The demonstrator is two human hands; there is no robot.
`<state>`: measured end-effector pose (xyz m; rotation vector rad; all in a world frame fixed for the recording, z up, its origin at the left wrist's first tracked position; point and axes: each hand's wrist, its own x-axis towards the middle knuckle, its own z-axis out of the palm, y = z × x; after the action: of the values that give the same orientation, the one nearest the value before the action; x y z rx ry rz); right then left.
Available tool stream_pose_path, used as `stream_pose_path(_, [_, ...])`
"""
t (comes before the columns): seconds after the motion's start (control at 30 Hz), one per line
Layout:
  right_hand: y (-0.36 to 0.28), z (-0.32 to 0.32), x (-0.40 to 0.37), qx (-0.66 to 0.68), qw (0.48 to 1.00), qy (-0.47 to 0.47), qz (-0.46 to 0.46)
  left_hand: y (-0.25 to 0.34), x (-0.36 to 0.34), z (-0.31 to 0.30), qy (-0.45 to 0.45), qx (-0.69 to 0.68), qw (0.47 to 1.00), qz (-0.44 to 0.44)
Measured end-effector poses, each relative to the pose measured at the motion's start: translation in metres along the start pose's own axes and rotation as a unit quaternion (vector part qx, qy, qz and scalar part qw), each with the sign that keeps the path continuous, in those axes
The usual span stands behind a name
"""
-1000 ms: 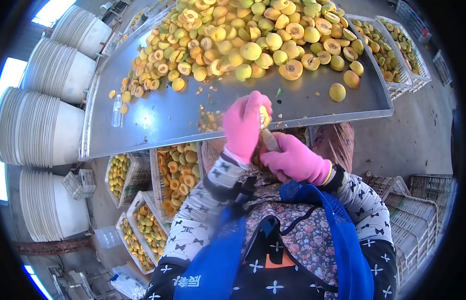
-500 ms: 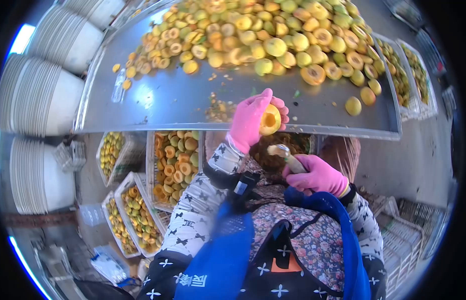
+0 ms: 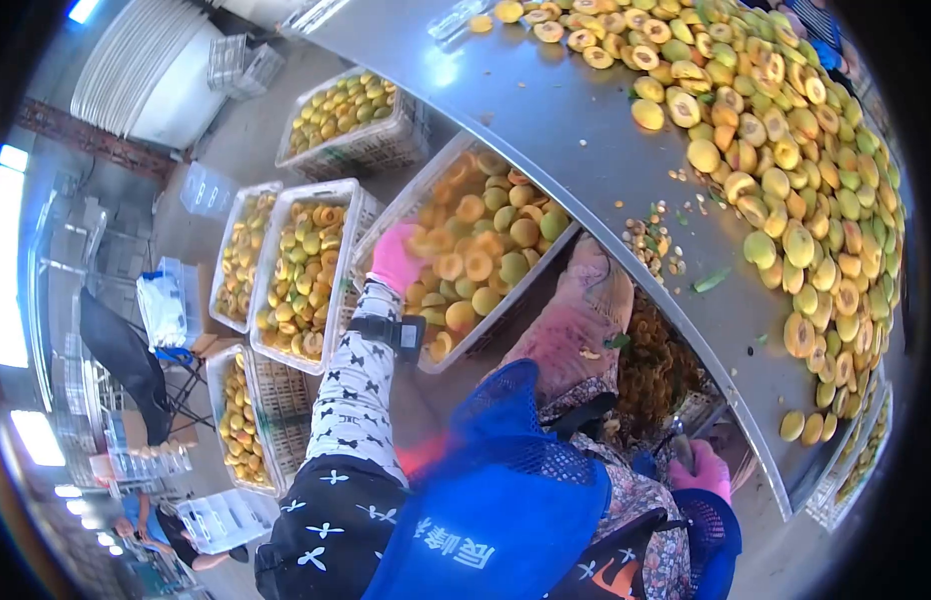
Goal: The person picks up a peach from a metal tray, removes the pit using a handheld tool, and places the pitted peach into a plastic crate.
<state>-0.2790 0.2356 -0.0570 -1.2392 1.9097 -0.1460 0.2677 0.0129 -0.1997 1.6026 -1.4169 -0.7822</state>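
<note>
My left hand (image 3: 398, 258), in a pink glove, reaches over a white crate (image 3: 436, 365) full of halved yellow-green fruit. Blurred fruit lies right beside its fingers, and whether it grips any cannot be made out. Lower right, my right hand (image 3: 704, 470), also gloved in pink, is closed around a metal-tipped pitting tool (image 3: 683, 445), below the table's edge. The metal table (image 3: 546, 110) carries a large heap of halved fruit (image 3: 786, 190), with small scattered pits and scraps (image 3: 651, 245).
Other crates of fruit (image 3: 304, 275) stand on the floor to the left, with one more (image 3: 346, 115) near the table corner. White stacked tubs (image 3: 151, 65) are at the upper left. A person (image 3: 151, 520) is at the lower left. Dark scraps (image 3: 656, 365) lie below the table edge.
The view has swung left. My left hand has moved from above the table edge, where it held a pitted fruit, to the crate. My right hand stays closed on the tool, now lower right.
</note>
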Motion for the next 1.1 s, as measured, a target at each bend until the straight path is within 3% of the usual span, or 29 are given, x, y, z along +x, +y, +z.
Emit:
stream_pose_path(0.03, [0.005, 0.012, 0.006, 0.001, 1.000, -0.011, -0.008, -0.033, 0.003, -0.016, 0.018, -0.007, 1.000, -0.012])
stream_pose_path(0.07, [-0.001, 0.016, 0.009, 0.003, 1.000, -0.021, -0.012, -0.048, 0.001, -0.026, 0.027, 0.175, 0.979, 0.096])
stream_pose_path(0.1, [-0.014, 0.016, 0.012, -0.036, 0.998, -0.059, 0.011, -0.062, 0.005, -0.028, 0.032, 0.348, 0.915, 0.201])
stream_pose_path(0.13, [-0.018, 0.016, 0.016, -0.060, 0.996, -0.072, 0.003, -0.065, 0.017, -0.018, 0.065, 0.191, 0.975, 0.092])
stream_pose_path(0.17, [-0.020, 0.021, 0.022, -0.083, 0.993, -0.084, -0.005, -0.061, 0.039, 0.000, 0.096, 0.027, 0.995, -0.019])
stream_pose_path(0.2, [-0.011, 0.026, 0.047, -0.103, 0.990, -0.095, -0.019, -0.063, 0.065, 0.031, 0.127, -0.136, 0.975, -0.125])
stream_pose_path(0.27, [-0.017, 0.032, 0.047, -0.118, 0.989, -0.082, -0.021, -0.061, 0.087, 0.057, 0.096, 0.119, 0.988, -0.004])
stream_pose_path(0.3, [-0.022, 0.034, 0.050, -0.115, 0.990, -0.076, -0.013, -0.063, 0.094, 0.067, 0.076, 0.246, 0.965, 0.059])
stream_pose_path(0.4, [-0.026, 0.034, 0.053, -0.115, 0.992, -0.058, -0.010, -0.088, 0.099, 0.097, 0.031, 0.298, 0.954, -0.011])
stream_pose_path(0.43, [-0.029, 0.033, 0.051, -0.116, 0.992, -0.058, -0.011, -0.064, 0.098, 0.092, 0.016, 0.319, 0.945, -0.065])
stream_pose_path(0.57, [-0.036, 0.036, 0.055, -0.133, 0.988, -0.084, 0.001, -0.072, 0.134, 0.098, 0.043, 0.446, 0.890, -0.080])
stream_pose_path(0.67, [-0.024, 0.040, 0.052, -0.119, 0.991, -0.061, -0.005, -0.064, 0.159, 0.123, -0.073, 0.592, 0.803, -0.008])
stream_pose_path(0.7, [-0.030, 0.036, 0.049, -0.107, 0.991, -0.074, -0.003, -0.029, 0.145, 0.126, -0.026, 0.517, 0.856, 0.002])
stream_pose_path(0.73, [-0.032, 0.031, 0.044, -0.098, 0.993, -0.062, -0.022, -0.055, 0.153, 0.129, 0.013, 0.460, 0.887, -0.027])
stream_pose_path(0.77, [-0.037, 0.027, 0.043, -0.088, 0.993, -0.056, -0.058, -0.055, 0.159, 0.124, -0.016, 0.479, 0.877, -0.027])
stream_pose_path(0.83, [-0.031, 0.027, 0.047, -0.051, 0.992, -0.035, -0.109, -0.070, 0.189, 0.098, -0.237, 0.593, 0.770, -0.008])
stream_pose_path(0.87, [-0.026, 0.029, 0.047, -0.034, 0.996, -0.026, -0.082, -0.011, 0.170, 0.086, -0.135, 0.377, 0.904, -0.152])
stream_pose_path(0.93, [-0.020, 0.038, 0.043, -0.004, 1.000, -0.011, -0.021, -0.010, 0.153, 0.066, 0.097, 0.312, 0.945, 0.028])
stream_pose_path(1.0, [-0.007, 0.037, 0.045, 0.005, 0.997, -0.036, -0.061, 0.104, 0.113, 0.098, 0.237, 0.188, 0.928, 0.217])
stream_pose_path(1.03, [-0.007, 0.028, 0.041, 0.004, 0.994, -0.053, -0.097, 0.160, 0.097, 0.118, 0.188, 0.166, 0.928, 0.274])
stream_pose_path(1.1, [-0.003, 0.026, 0.039, 0.007, 0.989, -0.052, -0.138, 0.242, 0.079, 0.171, -0.037, 0.094, 0.977, 0.187])
